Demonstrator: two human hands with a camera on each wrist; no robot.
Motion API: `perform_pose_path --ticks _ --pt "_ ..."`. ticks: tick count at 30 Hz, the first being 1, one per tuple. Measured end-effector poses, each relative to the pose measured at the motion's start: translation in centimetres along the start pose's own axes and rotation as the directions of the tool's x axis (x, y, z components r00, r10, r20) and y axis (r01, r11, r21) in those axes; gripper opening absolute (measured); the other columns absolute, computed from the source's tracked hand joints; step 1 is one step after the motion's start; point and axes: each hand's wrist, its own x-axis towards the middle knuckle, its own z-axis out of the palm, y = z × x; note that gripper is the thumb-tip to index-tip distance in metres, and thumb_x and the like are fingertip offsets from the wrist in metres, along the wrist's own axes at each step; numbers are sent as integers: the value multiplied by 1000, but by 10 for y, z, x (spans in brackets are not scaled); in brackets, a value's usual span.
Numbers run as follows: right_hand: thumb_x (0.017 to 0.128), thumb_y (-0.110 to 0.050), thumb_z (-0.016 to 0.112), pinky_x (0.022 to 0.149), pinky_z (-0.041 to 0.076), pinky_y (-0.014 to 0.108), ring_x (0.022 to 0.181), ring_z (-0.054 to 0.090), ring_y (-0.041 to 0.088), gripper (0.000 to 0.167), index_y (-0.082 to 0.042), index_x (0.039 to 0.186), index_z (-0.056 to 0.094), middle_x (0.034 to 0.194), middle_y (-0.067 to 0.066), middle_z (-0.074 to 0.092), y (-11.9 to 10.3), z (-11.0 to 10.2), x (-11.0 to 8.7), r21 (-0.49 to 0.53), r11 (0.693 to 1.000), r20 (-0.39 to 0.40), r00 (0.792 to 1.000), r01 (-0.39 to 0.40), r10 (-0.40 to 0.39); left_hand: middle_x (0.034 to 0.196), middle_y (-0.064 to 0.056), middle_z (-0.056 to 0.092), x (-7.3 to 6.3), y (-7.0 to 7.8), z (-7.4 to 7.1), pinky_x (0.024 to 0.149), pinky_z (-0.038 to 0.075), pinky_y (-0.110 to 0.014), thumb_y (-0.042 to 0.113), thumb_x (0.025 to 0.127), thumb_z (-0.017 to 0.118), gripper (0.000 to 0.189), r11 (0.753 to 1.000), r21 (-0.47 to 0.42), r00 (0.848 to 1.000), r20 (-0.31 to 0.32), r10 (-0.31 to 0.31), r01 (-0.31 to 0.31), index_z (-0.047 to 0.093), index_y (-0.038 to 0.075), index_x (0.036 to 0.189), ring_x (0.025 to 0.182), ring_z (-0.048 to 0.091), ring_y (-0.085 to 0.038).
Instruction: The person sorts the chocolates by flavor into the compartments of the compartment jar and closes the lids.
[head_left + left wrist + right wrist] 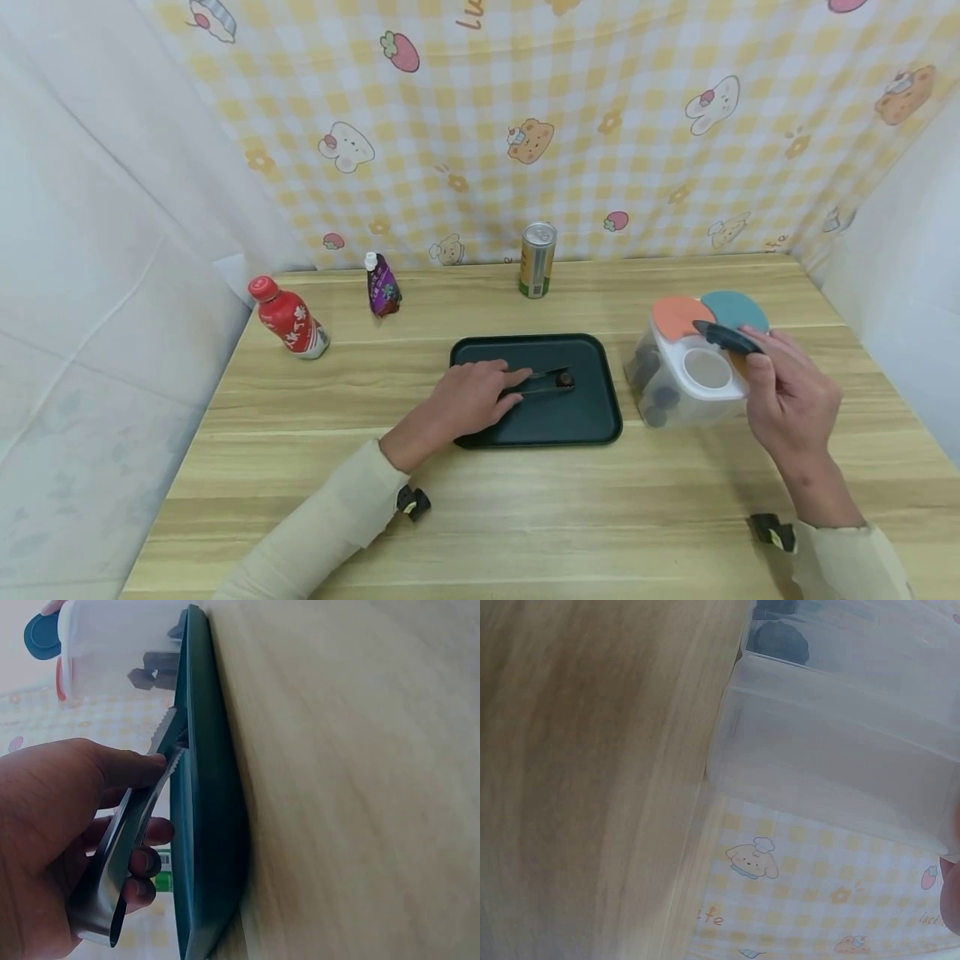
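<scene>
My left hand (468, 400) holds metal tongs (112, 862) low over a dark green tray (540, 429). Between the tongs' serrated tips is a small dark brown piece (565, 379). To the tray's right stands a clear plastic container (693, 408) with a white top and coloured lids, one orange (678, 317) and one teal (735, 310). A round opening (707, 368) shows in its top. My right hand (795, 396) pinches a dark flip lid (723, 336), which stands raised beside that opening. In the right wrist view only fingertips (951, 896) show at the container's edge.
A red bottle (288, 317) stands at the table's left, with a purple pouch (383, 287) near it. Behind the tray is a drink can (537, 260). Dark pieces (656, 392) lie inside the container. A checked cloth (450, 108) hangs along the back edge.
</scene>
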Motion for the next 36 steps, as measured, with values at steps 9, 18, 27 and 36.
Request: perform_pose_path --ticks 9,18,27,36 --pt "105 -40 60 102 47 28 111 65 1 61 17 89 74 96 32 71 2 0 0 -4 1000 13 1000 -2 2 101 -3 66 1 -4 1 54 45 -29 34 106 61 43 1000 -12 1000 10 18 -18 60 22 147 73 60 -16" --pt "105 -41 61 101 47 26 110 65 0 60 16 92 75 95 32 71 1 0 1 -4 1000 7 1000 -3 3 98 -2 66 0 -6 4 57 46 -28 32 106 60 43 999 -22 999 -2 46 -46 60 18 147 69 59 -14" --pt "105 -40 61 101 47 26 109 65 -1 60 17 93 75 96 32 71 1 -1 0 -4 1000 10 1000 -5 6 91 0 64 -2 -8 1 54 42 -27 30 107 60 42 998 -16 998 -23 57 -58 61 18 147 61 52 -10" --pt "105 -40 62 101 48 27 110 66 2 62 18 87 74 93 34 70 -1 1 1 13 1000 -9 1000 -4 5 75 7 49 -3 -4 -21 54 38 -26 31 107 60 43 997 -25 992 -99 72 -75 60 17 147 56 41 -7"
